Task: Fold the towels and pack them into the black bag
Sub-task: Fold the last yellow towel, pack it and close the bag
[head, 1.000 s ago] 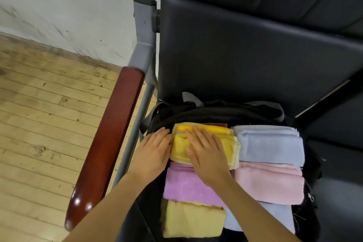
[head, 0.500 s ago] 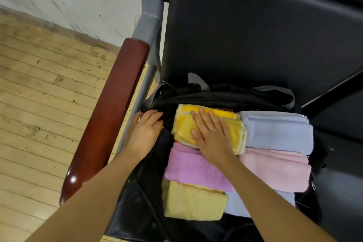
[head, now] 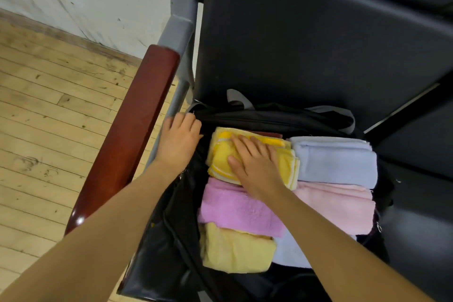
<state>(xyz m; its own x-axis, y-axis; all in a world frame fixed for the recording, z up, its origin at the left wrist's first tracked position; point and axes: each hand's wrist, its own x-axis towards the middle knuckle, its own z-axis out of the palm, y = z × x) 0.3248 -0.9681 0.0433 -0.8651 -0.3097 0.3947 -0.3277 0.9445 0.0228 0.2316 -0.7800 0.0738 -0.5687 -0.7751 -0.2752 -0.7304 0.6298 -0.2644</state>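
Folded yellow towel (head: 252, 159) is lying in the open black bag (head: 171, 240), at its far left corner, beside a blue towel (head: 335, 162) and above a purple towel (head: 240, 208). Right hand (head: 255, 167) is pressing it flat, fingers straight. Left hand (head: 179, 142) is gripping the bag's far-left edge, fingers curled. The bag is sitting on a black chair (head: 318, 44).

Your body in view: two bare forearms, no sleeves or cuffs visible anywhere up to the frame edge. Your left hand (head: 177, 141) and right hand (head: 255, 164) are both bare too: no gloves, rings, watch or wristband on the parts that show. Fingernails look short and unpainted on the right hand; on the left they're too blurred to tell.
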